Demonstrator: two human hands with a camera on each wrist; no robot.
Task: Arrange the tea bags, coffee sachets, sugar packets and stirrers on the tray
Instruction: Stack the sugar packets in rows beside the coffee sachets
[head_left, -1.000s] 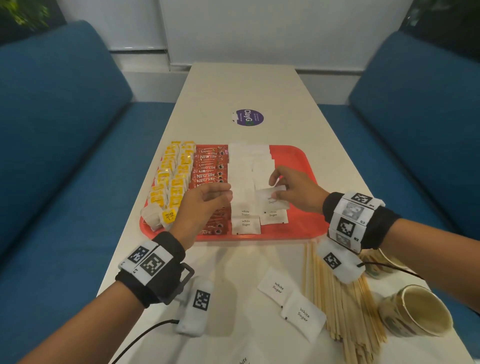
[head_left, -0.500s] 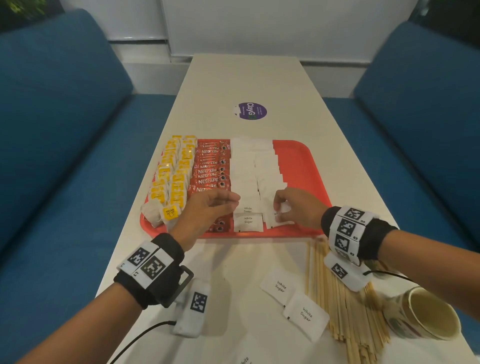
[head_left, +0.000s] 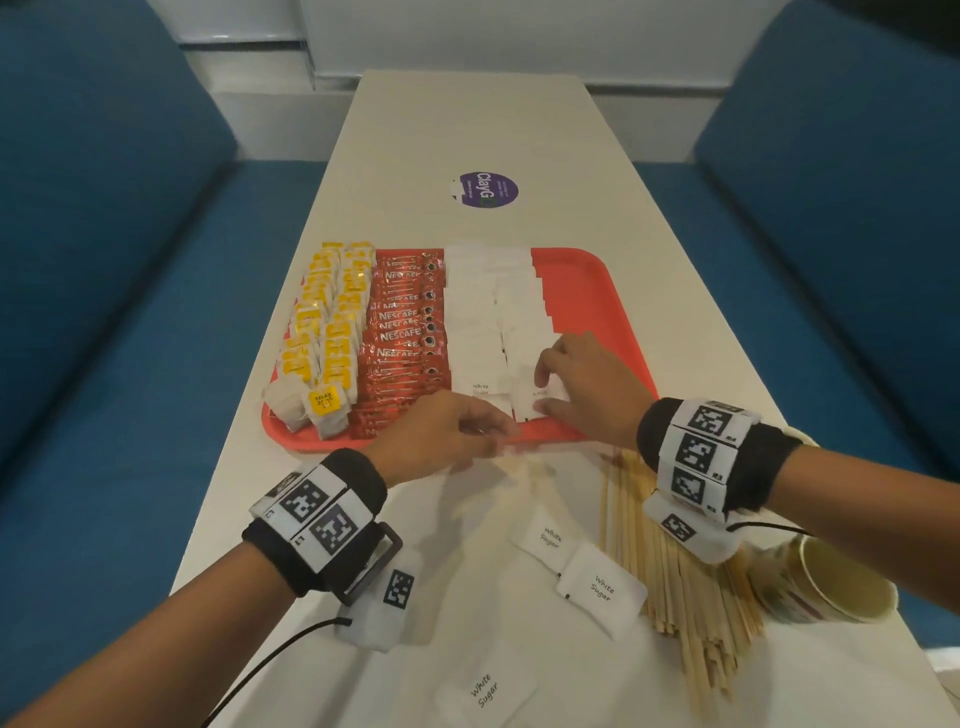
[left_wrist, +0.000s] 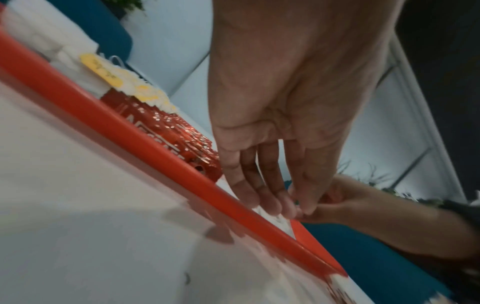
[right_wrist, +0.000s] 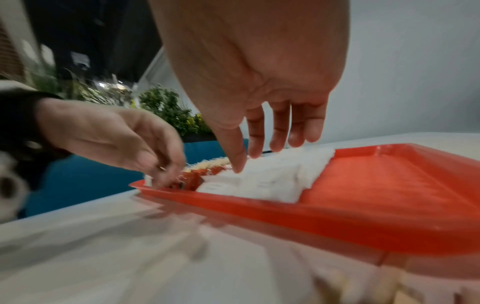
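- At tray (head_left: 597, 291) near edge: right hand (head_left: 582, 384) has come down from the mid sugar column; its straight fingers (right_wrist: 240, 162) press the packet it carried (head_left: 540, 402) into the right sugar row, released, not pinched.
- Left hand (head_left: 447, 431) pulled back to the near rim, fingertips (left_wrist: 275, 207) bunched over a white packet; grip or touch, can't tell.
- Means: sugar rows nearly full, near end being closed.
- Counts: 3 loose sugar packets (head_left: 602, 587) on counter (head_left: 467, 119) near edge; tea bags (head_left: 327, 322) in 2 columns, coffee sachets (head_left: 405, 338) in 1, exact numbers unreadable.
- Stirrers (head_left: 670, 561): one uncounted pile, counter right side, none on tray; 1 cup (head_left: 831, 582) beside.
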